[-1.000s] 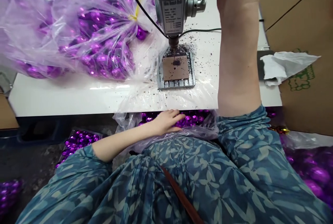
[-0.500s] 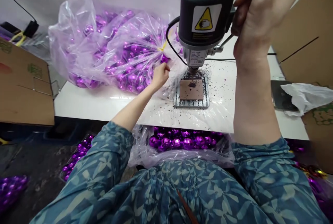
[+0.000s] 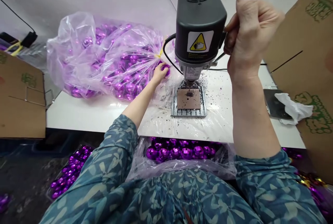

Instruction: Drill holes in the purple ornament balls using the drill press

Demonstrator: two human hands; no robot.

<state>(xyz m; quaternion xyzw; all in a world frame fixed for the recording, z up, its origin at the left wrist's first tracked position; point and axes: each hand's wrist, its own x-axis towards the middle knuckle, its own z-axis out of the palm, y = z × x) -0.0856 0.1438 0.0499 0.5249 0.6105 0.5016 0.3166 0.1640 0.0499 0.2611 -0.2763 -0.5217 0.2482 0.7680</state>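
Observation:
My left hand (image 3: 158,74) is closed around a shiny purple mirror ball (image 3: 166,69), just in front of the yellow tie on a clear plastic bag (image 3: 91,49) full of such balls. At the upper right, my right hand (image 3: 248,31) grips the feed handle of a small black bench drill press (image 3: 200,19), its fingers partly hidden behind the machine. Under the chuck (image 3: 191,82) lies a square brown board (image 3: 188,104) with a small dark hole, on the slotted metal base (image 3: 188,113). Dark shavings are scattered over the board and around it.
The drill stands on a white table (image 3: 117,113). Below its front edge, an open plastic-lined container holds rows of purple balls (image 3: 179,152). Cardboard boxes (image 3: 22,95) flank the table. A dark flat object (image 3: 275,102) and crumpled white tissue (image 3: 296,108) lie at the right.
My left hand has moved slightly up and left, and the purple ball now shows in its fingers. My right hand stays on the handle. The camera view has shifted.

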